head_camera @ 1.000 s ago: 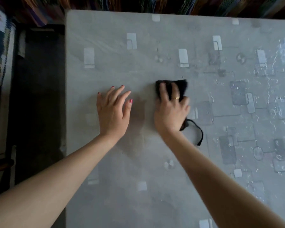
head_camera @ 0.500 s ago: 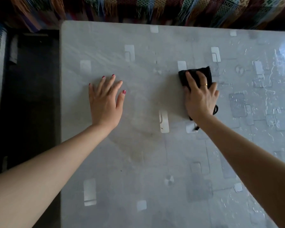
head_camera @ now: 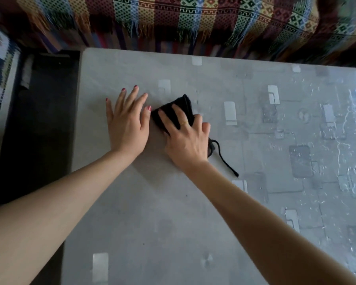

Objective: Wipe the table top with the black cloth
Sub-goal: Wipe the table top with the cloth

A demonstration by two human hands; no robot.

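The grey table top [head_camera: 173,212] carries a clear patterned plastic cover. A folded black cloth [head_camera: 183,105] lies on it left of centre, with a loose black strap trailing to the lower right. My right hand [head_camera: 185,138] presses flat on the cloth, fingers spread over it, most of the cloth hidden beneath. Just to its left my left hand [head_camera: 127,122] rests palm down on the bare table, fingers apart, its thumb almost touching the cloth's edge.
A colourful woven fringed blanket [head_camera: 193,19] hangs along the table's far edge. A dark floor strip [head_camera: 39,120] runs past the left edge. The cover's right side [head_camera: 337,130] shines with wet streaks.
My right hand has slid the cloth leftward from the table's middle right until it is beside my left hand. The view has tilted, showing more of the blanket.
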